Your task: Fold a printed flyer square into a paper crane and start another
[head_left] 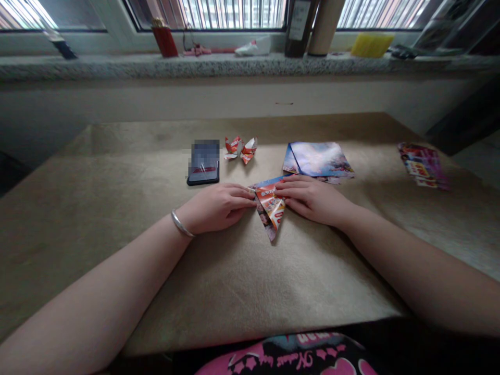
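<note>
A sheet of printed paper [271, 203], folded into a triangle with its tip toward me, lies on the table between my hands. Its front is red and orange with printed lettering, and blue and pink show along its edges. My left hand [219, 208], with a silver bangle at the wrist, pinches the left corner, its fingers closed together. From the other side my right hand [312, 198] has its fingers closed on the upper right part of the paper. The thumb tips are partly hidden.
Beyond my hands lie a phone [203, 162], a folded red and white paper butterfly [241, 149] and a bluish folded paper sheet [318, 159]. Colourful printed papers [422, 165] are at far right. On the stone windowsill [219, 66] stand a red container [164, 39] and a yellow block [372, 45].
</note>
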### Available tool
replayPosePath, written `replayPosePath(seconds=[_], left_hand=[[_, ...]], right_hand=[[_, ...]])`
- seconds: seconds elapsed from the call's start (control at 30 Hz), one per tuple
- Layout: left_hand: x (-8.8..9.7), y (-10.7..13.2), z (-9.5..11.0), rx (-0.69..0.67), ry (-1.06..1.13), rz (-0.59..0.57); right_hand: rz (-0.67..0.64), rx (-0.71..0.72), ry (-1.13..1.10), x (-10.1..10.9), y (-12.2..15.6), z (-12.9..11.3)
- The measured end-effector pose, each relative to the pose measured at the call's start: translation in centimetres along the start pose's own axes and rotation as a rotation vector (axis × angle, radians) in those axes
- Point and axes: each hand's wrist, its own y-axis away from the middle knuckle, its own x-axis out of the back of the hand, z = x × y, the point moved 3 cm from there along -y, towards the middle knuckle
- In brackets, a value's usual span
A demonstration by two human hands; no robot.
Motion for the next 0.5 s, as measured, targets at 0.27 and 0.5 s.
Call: replayPosePath(seconds=[0.27, 0.5], left_hand=[[1.0, -0.4, 1.6, -0.047, -0.047, -0.057], [0.9, -0.3, 2.7, -0.052, -0.088, -0.07]], right_hand=[[-0.02, 0.03, -0.05, -0.1, -0.1, -0.5], [-0.031, 0.054, -0.051, -0.2, -0.3, -0.7]])
